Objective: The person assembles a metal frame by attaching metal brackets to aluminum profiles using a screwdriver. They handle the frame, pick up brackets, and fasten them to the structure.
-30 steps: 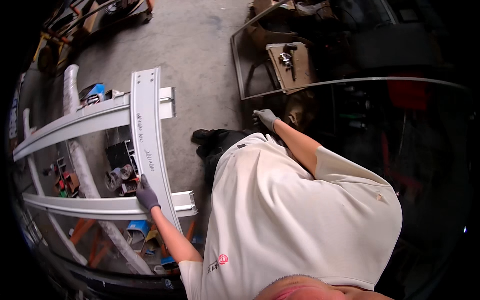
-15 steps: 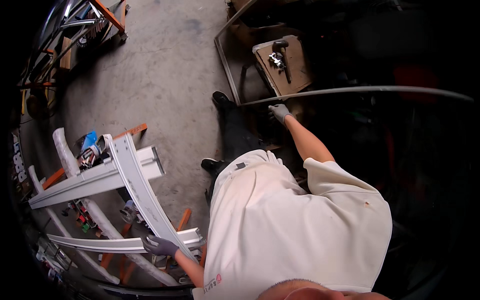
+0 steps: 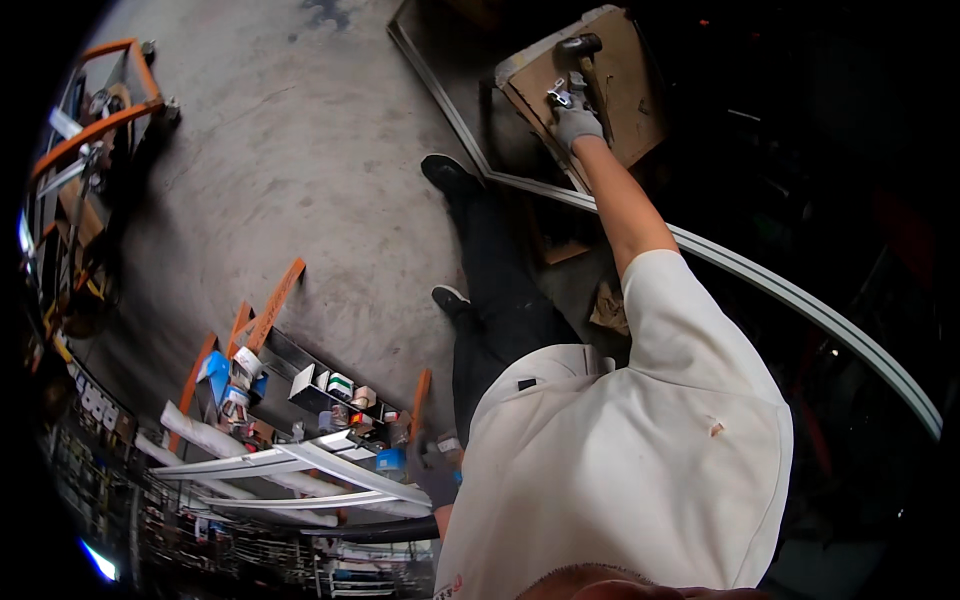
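Grey concrete floor (image 3: 270, 200) stretched between the crowded trolley of orange bars (image 3: 108, 125) on the left and the gloom on the right, where a long metal frame (image 3: 800, 290) ran under the worker's outstretched arm. Beyond that frame stood a worktop (image 3: 635, 110) covered with brown board, and on it lay the small shiny metal pieces (image 3: 560, 97), just beside a hammer (image 3: 580, 46).

From where I stood, the step in hand looked like a reach for those pieces. Lifting them would call, I judged, for fingers closed neatly round the metal and kept off the hammer's handle.

The right hand (image 3: 578, 125), in a pale grey glove, was at the pieces with its fingers bent; whether it had gripped any, I couldn't tell. Down by the worker's side, the left hand (image 3: 435, 475), in a darker glove, was near the ends of the white profiles (image 3: 350, 470). It was too dim and blurred there to say how far it was open, or whether it touched them.
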Motion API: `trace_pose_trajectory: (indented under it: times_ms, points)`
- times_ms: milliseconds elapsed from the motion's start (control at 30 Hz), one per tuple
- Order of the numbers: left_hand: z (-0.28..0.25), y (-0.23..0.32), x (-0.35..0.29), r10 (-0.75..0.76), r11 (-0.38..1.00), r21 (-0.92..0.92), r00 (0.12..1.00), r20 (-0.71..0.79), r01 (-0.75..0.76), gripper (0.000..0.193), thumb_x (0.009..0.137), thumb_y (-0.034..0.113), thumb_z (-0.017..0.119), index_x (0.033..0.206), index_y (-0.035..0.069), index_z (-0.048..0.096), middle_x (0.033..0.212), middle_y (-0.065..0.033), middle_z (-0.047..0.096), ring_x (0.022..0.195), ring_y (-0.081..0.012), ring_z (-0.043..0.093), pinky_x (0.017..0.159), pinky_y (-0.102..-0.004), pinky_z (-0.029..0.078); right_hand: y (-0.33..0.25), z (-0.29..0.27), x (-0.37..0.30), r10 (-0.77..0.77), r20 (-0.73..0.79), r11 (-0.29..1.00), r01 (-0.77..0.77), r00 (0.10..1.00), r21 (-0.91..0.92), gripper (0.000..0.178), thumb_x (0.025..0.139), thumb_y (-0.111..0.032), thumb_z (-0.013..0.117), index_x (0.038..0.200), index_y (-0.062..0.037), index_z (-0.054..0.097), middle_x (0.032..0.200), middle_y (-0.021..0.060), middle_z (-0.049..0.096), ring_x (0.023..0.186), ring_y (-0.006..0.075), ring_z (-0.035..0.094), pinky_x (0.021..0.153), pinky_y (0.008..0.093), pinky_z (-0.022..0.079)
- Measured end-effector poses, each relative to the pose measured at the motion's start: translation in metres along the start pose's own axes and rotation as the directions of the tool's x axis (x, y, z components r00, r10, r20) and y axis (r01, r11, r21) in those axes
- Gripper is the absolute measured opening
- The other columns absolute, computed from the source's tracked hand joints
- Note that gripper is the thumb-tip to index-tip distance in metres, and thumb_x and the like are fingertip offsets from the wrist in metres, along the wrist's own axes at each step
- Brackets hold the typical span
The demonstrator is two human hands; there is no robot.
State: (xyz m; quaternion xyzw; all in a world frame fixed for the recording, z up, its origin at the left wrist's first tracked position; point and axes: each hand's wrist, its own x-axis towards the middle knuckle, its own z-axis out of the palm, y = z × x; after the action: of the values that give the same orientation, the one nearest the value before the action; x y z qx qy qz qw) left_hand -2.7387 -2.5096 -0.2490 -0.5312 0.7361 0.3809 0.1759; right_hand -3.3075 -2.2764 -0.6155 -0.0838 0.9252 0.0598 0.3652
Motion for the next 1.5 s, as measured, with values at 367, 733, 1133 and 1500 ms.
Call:
trace_pose_trajectory:
  times_ms: [367, 733, 1133, 1500]
  points:
    - [0.02, 0.113, 0.135, -0.112, 0.957, -0.254, 0.986, 0.121, 0.14, 0.038, 0.102, 0.021, 0.054, 0.13, -0.004, 0.059, 0.121, -0.0165, 0.065, 0.11, -0.0257, 0.064, 0.094, -0.0357, 0.051, -0.06, 0.002, -0.146, -0.248, -0.044, 0.835, 0.237, 0.968, 0.497, 0.064, 0.089, -0.039, 0.066, 0.142, -0.0083, 0.049, 0.149, 0.0257, 0.039, 0.116, 0.0423, 0.06, 0.101, 0.0458, 0.05]
    - [0.089, 0.208, 0.182, -0.039, 0.804, -0.505, 0.876, 0.48, 0.313, 0.037, 0.103, 0.027, 0.054, 0.125, -0.001, 0.062, 0.101, -0.009, 0.064, 0.082, -0.0138, 0.061, 0.068, -0.0259, 0.052, -0.095, -0.069, -0.256, -0.863, -0.059, 0.17, 0.398, 0.501, 0.902, 0.026, 0.086, -0.03, 0.074, 0.088, -0.0044, 0.07, 0.096, 0.019, 0.067, 0.084, 0.0344, 0.067, 0.075, 0.0403, 0.053]
    - [0.069, 0.172, 0.156, -0.27, 0.811, -0.396, 0.876, 0.401, 0.431, 0.032, 0.103, 0.024, 0.048, 0.116, 0.001, 0.066, 0.091, -0.005, 0.062, 0.058, -0.0063, 0.05, 0.049, -0.0194, 0.039, 0.049, 0.011, 0.056, 0.181, -0.114, 0.97, -0.158, 0.977, 0.186, 0.044, 0.088, -0.038, 0.067, 0.119, -0.0079, 0.059, 0.115, 0.0205, 0.067, 0.105, 0.0365, 0.068, 0.089, 0.0459, 0.055]
    - [0.055, 0.218, 0.145, -0.023, 0.494, -0.765, 0.886, 0.464, 0.413, 0.049, 0.099, 0.022, 0.048, 0.142, 0.0, 0.048, 0.12, -0.0108, 0.057, 0.099, -0.0178, 0.062, 0.089, -0.034, 0.053, -0.003, -0.049, -0.071, 0.071, -0.517, 0.733, 0.307, 0.853, 0.607, 0.037, 0.084, -0.034, 0.076, 0.11, -0.0092, 0.067, 0.101, 0.0135, 0.07, 0.093, 0.0284, 0.07, 0.082, 0.0396, 0.055]
